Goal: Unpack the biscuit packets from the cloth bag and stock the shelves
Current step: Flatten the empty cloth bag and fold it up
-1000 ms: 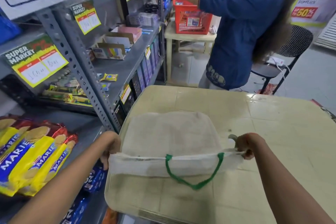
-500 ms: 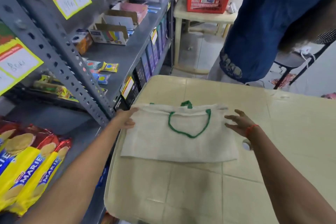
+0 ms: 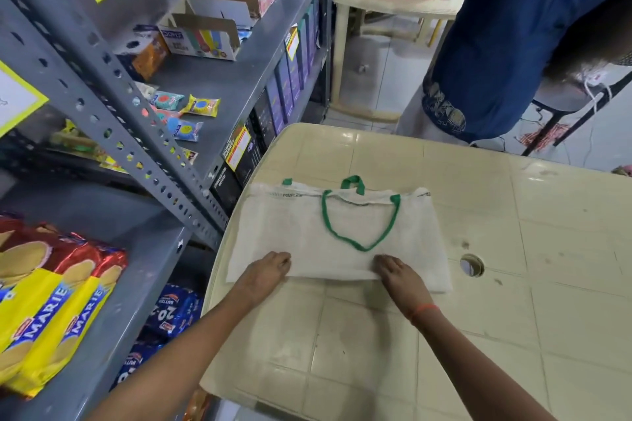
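Marie biscuit packets [image 3: 51,311] lie stocked on the near grey shelf [image 3: 147,267]. The left hand [image 3: 261,275] and right hand [image 3: 398,275] meet the near hem of the cloth bag [image 3: 342,225], fingers bent (pinching or merely pressing, unclear), probably to fold it, since it lies flat and seemingly empty on the table [image 3: 513,284]

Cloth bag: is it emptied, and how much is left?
Done: the cloth bag lies flat, apparently empty, on the table; biscuit packets sit on the shelf. In hand: left hand and right hand grip its near edge. Left: probably only folding the bag away.
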A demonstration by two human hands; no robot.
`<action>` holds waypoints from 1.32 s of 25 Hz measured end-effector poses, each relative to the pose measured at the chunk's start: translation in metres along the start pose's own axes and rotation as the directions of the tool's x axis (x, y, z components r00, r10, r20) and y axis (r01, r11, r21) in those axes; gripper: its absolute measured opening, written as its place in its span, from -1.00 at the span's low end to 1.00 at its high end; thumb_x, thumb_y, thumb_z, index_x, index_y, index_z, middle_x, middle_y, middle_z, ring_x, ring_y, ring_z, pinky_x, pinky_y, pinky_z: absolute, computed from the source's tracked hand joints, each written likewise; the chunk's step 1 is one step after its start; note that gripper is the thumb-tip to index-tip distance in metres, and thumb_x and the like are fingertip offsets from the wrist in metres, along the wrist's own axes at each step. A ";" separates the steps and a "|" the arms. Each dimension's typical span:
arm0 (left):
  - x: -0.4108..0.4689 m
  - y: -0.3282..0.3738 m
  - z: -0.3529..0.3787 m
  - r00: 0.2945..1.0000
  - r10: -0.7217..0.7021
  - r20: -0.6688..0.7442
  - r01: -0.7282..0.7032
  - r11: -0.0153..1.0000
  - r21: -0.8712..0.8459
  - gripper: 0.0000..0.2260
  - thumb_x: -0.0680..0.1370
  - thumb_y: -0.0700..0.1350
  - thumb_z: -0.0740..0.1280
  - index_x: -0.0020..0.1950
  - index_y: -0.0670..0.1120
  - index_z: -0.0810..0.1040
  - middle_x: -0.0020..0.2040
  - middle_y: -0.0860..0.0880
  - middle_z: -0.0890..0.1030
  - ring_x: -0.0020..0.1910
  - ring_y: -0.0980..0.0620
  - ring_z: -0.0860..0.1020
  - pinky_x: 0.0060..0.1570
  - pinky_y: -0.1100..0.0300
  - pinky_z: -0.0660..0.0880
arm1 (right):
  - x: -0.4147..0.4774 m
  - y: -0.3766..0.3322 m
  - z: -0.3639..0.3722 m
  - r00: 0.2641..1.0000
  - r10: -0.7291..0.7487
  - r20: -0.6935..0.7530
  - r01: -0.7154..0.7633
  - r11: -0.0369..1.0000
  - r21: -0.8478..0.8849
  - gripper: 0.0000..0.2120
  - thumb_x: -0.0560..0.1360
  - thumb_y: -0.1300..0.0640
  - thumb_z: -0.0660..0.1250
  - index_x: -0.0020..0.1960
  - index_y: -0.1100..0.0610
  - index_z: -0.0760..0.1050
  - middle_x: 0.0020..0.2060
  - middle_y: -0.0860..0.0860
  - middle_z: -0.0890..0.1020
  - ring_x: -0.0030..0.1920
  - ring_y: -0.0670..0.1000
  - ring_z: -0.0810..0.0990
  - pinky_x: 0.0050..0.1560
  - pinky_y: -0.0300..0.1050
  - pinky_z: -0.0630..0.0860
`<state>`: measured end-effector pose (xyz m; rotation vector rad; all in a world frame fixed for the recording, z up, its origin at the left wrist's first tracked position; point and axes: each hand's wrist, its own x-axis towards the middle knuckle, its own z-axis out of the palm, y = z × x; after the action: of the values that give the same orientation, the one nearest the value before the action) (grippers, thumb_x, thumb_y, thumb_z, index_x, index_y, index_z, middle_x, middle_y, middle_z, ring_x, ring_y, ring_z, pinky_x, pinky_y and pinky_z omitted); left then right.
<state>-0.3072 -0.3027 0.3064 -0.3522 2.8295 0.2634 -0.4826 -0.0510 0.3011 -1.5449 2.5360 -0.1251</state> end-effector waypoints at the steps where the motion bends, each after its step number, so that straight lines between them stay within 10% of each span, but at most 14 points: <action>1: 0.001 0.001 -0.003 0.996 0.006 0.085 -0.008 1.000 0.024 -0.64 0.58 -0.17 0.22 0.38 -0.17 0.42 0.40 -0.11 0.44 0.32 -0.02 0.45 0.22 0.14 0.46 | 0.001 0.000 -0.004 0.998 0.041 0.037 -0.043 0.998 0.050 -0.68 0.31 0.28 0.48 0.06 0.25 0.61 0.08 0.17 0.66 0.04 0.17 0.67 -0.05 -0.07 0.64; 5: -0.002 0.011 -0.016 0.958 -0.047 0.284 0.051 0.999 -0.006 -0.73 0.56 -0.04 0.24 0.13 -0.18 0.55 0.14 -0.13 0.57 0.12 -0.12 0.56 -0.05 0.13 0.45 | 0.001 -0.009 -0.022 0.899 0.194 0.393 -0.237 0.969 0.064 -0.67 0.49 -0.06 0.24 0.09 0.15 0.55 0.07 0.12 0.63 0.08 0.13 0.60 -0.02 -0.12 0.48; 10: -0.020 0.026 -0.027 0.746 0.005 0.666 0.132 0.979 -0.155 -0.68 0.50 -0.03 0.33 0.09 -0.26 0.54 -0.08 -0.13 0.56 -0.08 -0.13 0.55 -0.14 0.07 0.44 | -0.021 -0.004 -0.026 0.479 0.214 0.851 -0.510 0.857 0.072 -0.60 0.43 -0.08 0.32 0.14 0.18 0.53 -0.01 0.11 0.60 -0.12 0.08 0.57 -0.11 -0.08 0.56; 16: 0.044 0.023 -0.080 0.921 -0.160 0.354 0.192 0.980 -0.058 -0.67 0.55 -0.08 0.23 0.29 -0.12 0.47 0.27 -0.14 0.53 0.21 -0.16 0.52 0.12 0.07 0.45 | 0.009 0.018 -0.069 0.797 0.402 0.450 -0.510 0.848 0.145 -0.72 0.52 0.07 0.21 0.13 0.22 0.49 0.09 0.20 0.61 0.11 0.19 0.57 0.05 -0.03 0.47; 21: 0.040 0.042 -0.040 0.959 -0.238 -0.151 0.251 0.965 0.076 -0.55 0.60 -0.16 0.10 0.51 -0.05 0.19 0.49 -0.09 0.31 0.46 -0.05 0.27 0.45 -0.01 0.11 | 0.005 -0.018 -0.039 0.884 0.467 -0.034 -0.466 0.884 0.030 -0.48 0.56 0.17 0.09 0.50 0.17 0.13 0.49 0.13 0.26 0.51 0.11 0.19 0.48 0.17 0.10; 26: -0.010 0.067 0.038 0.997 -0.003 -0.083 0.004 1.000 0.015 -0.25 0.44 0.43 0.06 0.55 0.19 -0.05 0.58 0.07 -0.11 0.56 -0.03 -0.15 0.45 -0.22 -0.26 | -0.020 -0.054 0.022 0.940 0.290 0.178 -0.296 0.955 0.005 -0.24 0.51 -0.31 0.00 0.55 -0.02 -0.22 0.55 0.01 -0.21 0.56 0.11 -0.22 0.49 0.25 -0.19; 33: -0.011 0.034 0.023 0.980 0.073 -0.186 -0.020 0.962 0.272 -0.31 0.09 -0.17 0.63 0.23 -0.07 0.61 0.20 -0.05 0.65 0.10 0.00 0.66 0.00 0.03 0.61 | -0.034 -0.026 0.039 0.941 0.305 0.146 -0.296 0.952 -0.082 -0.44 0.60 0.26 0.03 0.56 0.12 -0.06 0.56 0.10 0.03 0.57 0.13 -0.01 0.51 0.21 -0.06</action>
<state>-0.2997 -0.2631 0.2926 -0.2650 3.0150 -0.1567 -0.4377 -0.0317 0.2708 -1.1149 2.6291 0.1075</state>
